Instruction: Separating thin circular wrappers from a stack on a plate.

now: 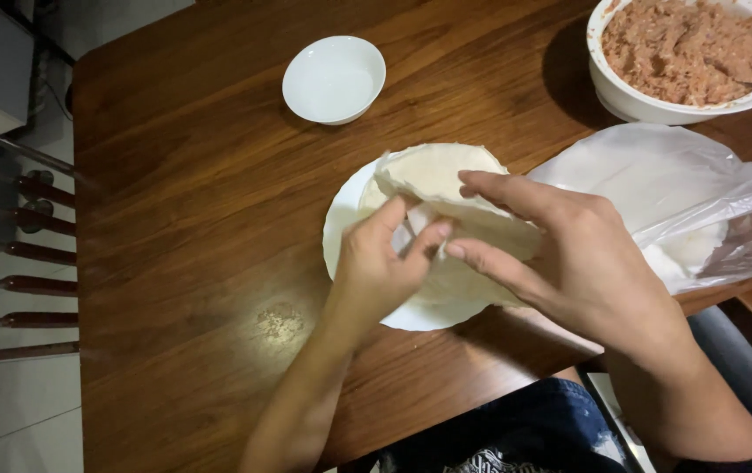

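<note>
Bare wooden table (183,219) lies open to the left of the white plate (341,229). A small white bowl (334,79) blocks the far side; a plastic bag (674,197) and filling bowl (687,57) crowd the right.

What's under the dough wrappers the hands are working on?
A white plate on the wooden table carries the dough wrappers. The left hand and right hand cover the plate's middle, so anything else there is hidden.
</note>
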